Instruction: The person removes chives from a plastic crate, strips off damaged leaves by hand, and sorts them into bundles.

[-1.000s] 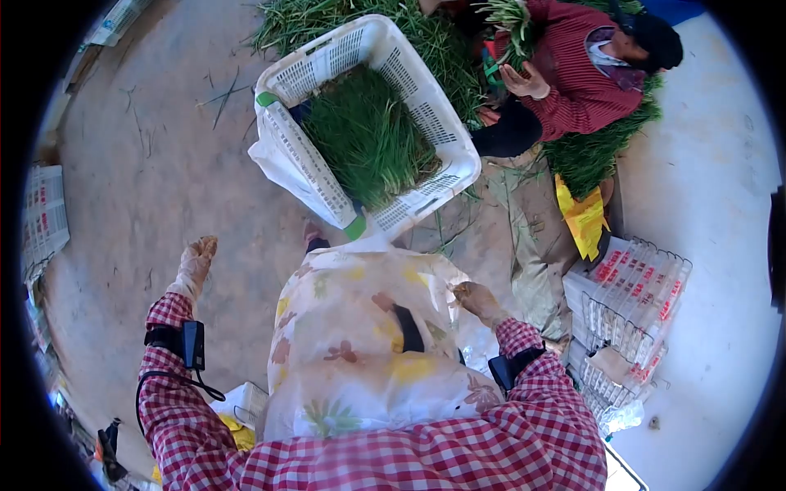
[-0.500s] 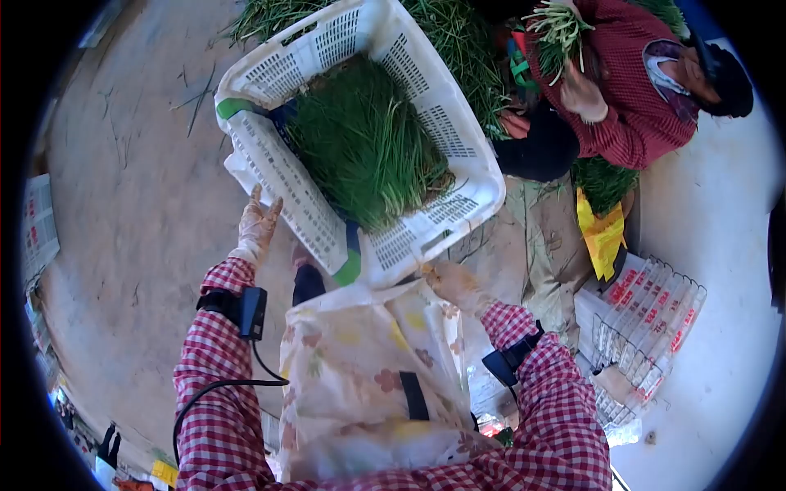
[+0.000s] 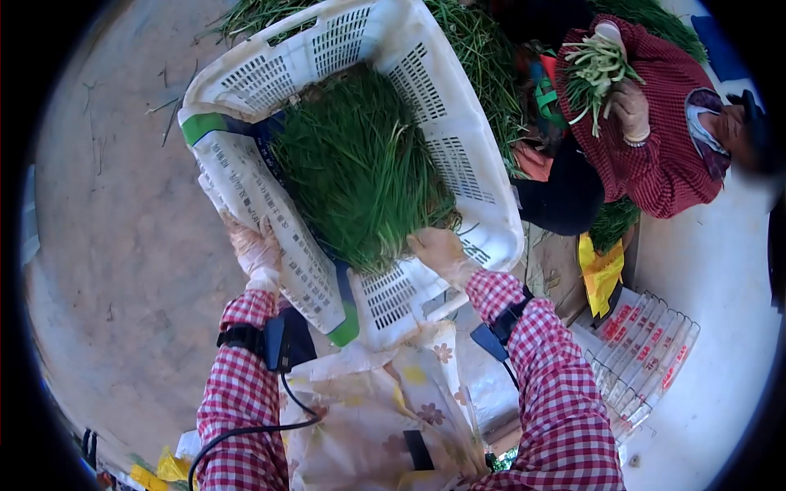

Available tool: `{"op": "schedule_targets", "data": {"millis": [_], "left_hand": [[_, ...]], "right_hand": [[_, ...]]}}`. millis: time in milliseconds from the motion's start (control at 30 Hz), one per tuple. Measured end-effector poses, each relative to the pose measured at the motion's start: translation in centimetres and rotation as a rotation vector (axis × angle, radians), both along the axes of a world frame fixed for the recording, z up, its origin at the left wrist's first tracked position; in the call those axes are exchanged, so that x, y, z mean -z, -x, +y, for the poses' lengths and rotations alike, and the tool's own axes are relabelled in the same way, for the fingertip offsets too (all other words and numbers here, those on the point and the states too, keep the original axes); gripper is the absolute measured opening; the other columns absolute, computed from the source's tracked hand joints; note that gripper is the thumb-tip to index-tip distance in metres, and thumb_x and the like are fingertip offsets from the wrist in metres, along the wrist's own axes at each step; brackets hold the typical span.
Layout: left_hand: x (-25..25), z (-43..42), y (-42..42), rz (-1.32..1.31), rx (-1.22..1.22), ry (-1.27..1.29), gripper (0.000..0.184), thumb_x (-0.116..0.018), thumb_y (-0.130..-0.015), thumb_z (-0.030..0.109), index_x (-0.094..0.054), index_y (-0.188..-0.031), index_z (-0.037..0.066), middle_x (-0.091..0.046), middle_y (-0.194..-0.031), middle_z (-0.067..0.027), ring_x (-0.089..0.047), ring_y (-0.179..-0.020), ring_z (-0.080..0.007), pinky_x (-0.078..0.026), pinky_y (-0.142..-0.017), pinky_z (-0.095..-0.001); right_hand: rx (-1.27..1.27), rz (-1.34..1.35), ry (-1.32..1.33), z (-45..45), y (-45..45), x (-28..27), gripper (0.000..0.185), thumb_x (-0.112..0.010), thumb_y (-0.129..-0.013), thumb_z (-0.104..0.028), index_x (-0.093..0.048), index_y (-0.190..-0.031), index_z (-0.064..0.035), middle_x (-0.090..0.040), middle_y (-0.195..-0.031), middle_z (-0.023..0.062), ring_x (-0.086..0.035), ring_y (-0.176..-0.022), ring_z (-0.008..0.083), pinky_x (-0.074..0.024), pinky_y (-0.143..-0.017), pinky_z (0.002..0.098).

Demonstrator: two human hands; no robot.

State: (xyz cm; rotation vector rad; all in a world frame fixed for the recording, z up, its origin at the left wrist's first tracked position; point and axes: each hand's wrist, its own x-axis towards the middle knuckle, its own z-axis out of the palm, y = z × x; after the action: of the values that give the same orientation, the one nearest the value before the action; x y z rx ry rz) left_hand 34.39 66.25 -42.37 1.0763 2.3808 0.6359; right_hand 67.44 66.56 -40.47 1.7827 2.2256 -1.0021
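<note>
A white plastic basket (image 3: pixel 471 159) with slotted sides holds a heap of long green stalks (image 3: pixel 356 164). A printed sack with green corners (image 3: pixel 270 225) hangs over its left side. My left hand (image 3: pixel 255 248), gloved, lies with spread fingers against the outside of that sack. My right hand (image 3: pixel 442 252), also gloved, is inside the basket's near right part, at the lower end of the stalks; its fingers are curled, and whatever they hold is hidden.
At the upper right a seated co-worker (image 3: pixel 655 123) holds a bunch of stalks (image 3: pixel 595 74). Loose greens (image 3: pixel 483 65) lie behind the basket. A yellow bag (image 3: pixel 600 270) and stacked clear crates with red print (image 3: pixel 643 348) stand at the right.
Both my hands have moved forward, the left onto the draped sack and the right from the basket's near rim to the stalks inside. The basket appears larger and closer.
</note>
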Motion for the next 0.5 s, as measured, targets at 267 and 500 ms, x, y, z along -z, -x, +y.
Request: {"op": "schedule_targets", "data": {"millis": [267, 500], "left_hand": [[1.3, -0.8, 0.1, -0.298, -0.115, -0.24, 0.073, -0.059, -0.087, 0.008, -0.013, -0.144, 0.007, -0.038, -0.136, -0.0131, -0.045, -0.117, -0.0206, -0.038, -0.096, -0.0296], [1.3, -0.8, -0.2, -0.494, -0.216, -0.319, 0.072, -0.057, -0.089, 0.007, -0.012, -0.144, 0.01, -0.038, -0.136, -0.0106, -0.045, -0.115, -0.0187, -0.04, -0.095, -0.0305]], "right_hand": [[-0.064, -0.202, -0.187, 14.0, 1.7, 11.9, 0.016, -0.051, -0.08, -0.014, -0.063, -0.086, -0.005, -0.063, -0.075, 0.0172, -0.062, -0.073, 0.0349, -0.0491, -0.068, 0.0456], [-0.351, -0.45, -0.349, 19.7, 3.8, 18.0, 0.034, -0.048, -0.081, -0.01, -0.056, -0.113, -0.015, -0.049, -0.123, 0.006, -0.044, -0.117, 0.0245, -0.0423, -0.086, 0.0402]]}}
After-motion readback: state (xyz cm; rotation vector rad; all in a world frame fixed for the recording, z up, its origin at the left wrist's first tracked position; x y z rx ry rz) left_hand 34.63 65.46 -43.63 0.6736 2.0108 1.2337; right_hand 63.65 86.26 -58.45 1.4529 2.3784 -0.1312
